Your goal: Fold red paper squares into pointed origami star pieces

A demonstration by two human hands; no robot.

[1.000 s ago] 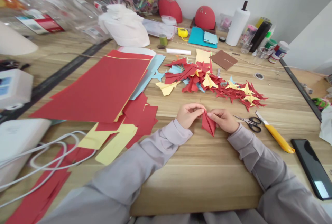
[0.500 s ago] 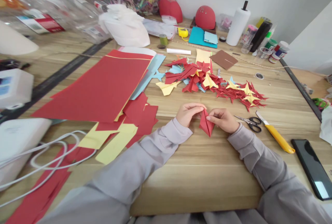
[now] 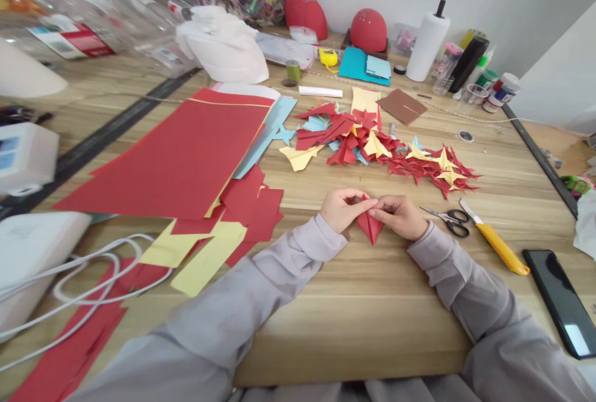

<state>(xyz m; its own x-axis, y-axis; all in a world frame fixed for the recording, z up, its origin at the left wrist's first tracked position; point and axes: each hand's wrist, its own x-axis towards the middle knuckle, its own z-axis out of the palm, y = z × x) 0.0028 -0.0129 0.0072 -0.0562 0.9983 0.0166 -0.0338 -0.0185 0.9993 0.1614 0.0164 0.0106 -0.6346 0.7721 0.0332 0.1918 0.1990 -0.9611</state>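
A folded piece of red paper (image 3: 371, 229), pointed at its lower end, is held between my two hands just above the wooden table. My left hand (image 3: 343, 208) grips it from the left, thumb laid across its upper part. From the right, my right hand (image 3: 401, 214) pinches the same paper, and the two thumbs nearly meet. The fingers cover most of its top. Beyond the hands lies a heap of folded paper pieces (image 3: 344, 135), mostly red, with some yellow and blue ones.
Scissors (image 3: 454, 222) and a yellow utility knife (image 3: 498, 244) lie right of my right hand, with a phone (image 3: 559, 303) farther out. Large red sheets (image 3: 181, 154) and paper offcuts (image 3: 209, 253) spread on the left, beside a white cable (image 3: 112, 290). A white bottle (image 3: 427, 48) stands at the back.
My left thumb has moved right and down across the paper, towards my right thumb, and covers more of its upper part. The things on the table have stayed put.
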